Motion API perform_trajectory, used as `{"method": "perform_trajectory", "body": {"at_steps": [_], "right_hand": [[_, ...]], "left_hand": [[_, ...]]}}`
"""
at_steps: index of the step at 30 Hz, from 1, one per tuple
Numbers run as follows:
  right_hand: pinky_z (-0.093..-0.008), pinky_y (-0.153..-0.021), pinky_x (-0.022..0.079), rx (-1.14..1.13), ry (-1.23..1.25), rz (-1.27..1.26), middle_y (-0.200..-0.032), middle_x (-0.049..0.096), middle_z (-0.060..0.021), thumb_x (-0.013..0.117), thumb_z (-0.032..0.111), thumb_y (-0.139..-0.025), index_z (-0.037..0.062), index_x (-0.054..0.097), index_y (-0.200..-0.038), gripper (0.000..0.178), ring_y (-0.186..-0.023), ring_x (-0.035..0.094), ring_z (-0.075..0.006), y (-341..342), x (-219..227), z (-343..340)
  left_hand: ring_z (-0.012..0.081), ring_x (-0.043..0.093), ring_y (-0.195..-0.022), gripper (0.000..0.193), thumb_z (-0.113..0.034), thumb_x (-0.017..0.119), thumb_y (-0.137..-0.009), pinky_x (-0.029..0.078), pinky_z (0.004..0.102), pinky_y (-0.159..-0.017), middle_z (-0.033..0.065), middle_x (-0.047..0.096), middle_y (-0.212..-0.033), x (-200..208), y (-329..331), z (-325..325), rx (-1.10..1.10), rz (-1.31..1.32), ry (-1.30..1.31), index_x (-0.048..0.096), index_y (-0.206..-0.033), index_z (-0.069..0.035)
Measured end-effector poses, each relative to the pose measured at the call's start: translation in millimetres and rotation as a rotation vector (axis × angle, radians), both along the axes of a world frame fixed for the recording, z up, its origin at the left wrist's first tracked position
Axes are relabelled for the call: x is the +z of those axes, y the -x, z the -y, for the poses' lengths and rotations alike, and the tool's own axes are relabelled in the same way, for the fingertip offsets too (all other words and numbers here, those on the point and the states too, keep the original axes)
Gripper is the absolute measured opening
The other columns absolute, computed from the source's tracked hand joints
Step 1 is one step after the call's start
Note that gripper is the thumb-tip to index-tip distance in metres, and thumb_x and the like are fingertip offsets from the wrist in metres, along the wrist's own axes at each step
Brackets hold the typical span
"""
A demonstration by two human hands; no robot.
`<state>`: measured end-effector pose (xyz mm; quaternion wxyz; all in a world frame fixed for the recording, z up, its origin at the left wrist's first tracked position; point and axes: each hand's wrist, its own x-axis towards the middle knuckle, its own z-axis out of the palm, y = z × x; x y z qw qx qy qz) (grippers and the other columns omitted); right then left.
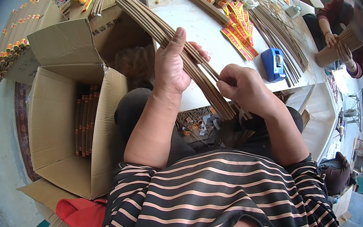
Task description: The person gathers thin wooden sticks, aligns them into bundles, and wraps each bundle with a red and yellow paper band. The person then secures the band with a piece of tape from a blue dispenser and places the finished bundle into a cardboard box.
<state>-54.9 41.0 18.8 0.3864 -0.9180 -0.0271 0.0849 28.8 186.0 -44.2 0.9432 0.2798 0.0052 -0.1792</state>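
Observation:
A loose bundle of long brown incense sticks [141,18] slants across my lap at the table's edge. My left hand [172,65] is wrapped round its middle, thumb on top. Closer to the bundle's lower end, my right hand [245,87] is closed in a pinch at an incense stick standing a little apart from the others. Beyond them on the white table [170,9] lie red and yellow paper labels [240,34] and a blue tape dispenser [273,64]. More loose incense sticks [281,42] spread along the table's right side.
Left of me stands an open cardboard box [48,133] holding labelled bundles [86,123]. More wrapped bundles are stacked at the far left [16,42] and lie on the table's far side. At the right, a co-worker's hands [340,45] hold a thick bundle of sticks.

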Motion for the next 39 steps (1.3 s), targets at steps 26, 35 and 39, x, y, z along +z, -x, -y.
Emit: {"method": "perform_trajectory", "body": {"at_steps": [26,35,39], "right_hand": [[-0.0338,-0.072,0.047,-0.301,0.813,0.347,-0.084,0.063,-0.0193,0.049,0.024,-0.090,-0.0002,0.058,-0.105,0.029,-0.078,0.062,-0.0255,-28,-64,291],[-0.0412,-0.082,0.046,-0.037,0.281,0.100,-0.102,0.058,-0.0266,0.075,0.037,-0.069,-0.0054,0.042,-0.120,0.074,-0.090,0.059,-0.0365,10,-30,-15],[-0.0423,-0.062,0.048,-0.009,0.303,0.087,-0.074,0.059,-0.0187,0.067,0.022,-0.076,-0.0034,0.047,-0.092,0.036,-0.068,0.059,-0.0368,3,-64,-28]], "left_hand": [[0.0092,0.040,-0.043,0.026,-0.022,0.061,-0.085,0.035,0.0250,-0.043,-0.0023,0.043,-0.053,-10,-19,3,0.029,-0.125,0.071,0.044,-0.068,-0.013],[0.0095,0.040,-0.046,0.022,-0.019,0.060,-0.086,0.036,0.0256,-0.047,-0.0031,0.042,-0.055,-9,-10,10,0.149,-0.196,-0.019,0.045,-0.072,-0.012],[0.0100,0.042,-0.048,0.021,-0.020,0.061,-0.085,0.038,0.0256,-0.049,-0.0019,0.044,-0.057,-10,-8,3,0.195,-0.205,-0.048,0.046,-0.073,-0.012]]}}
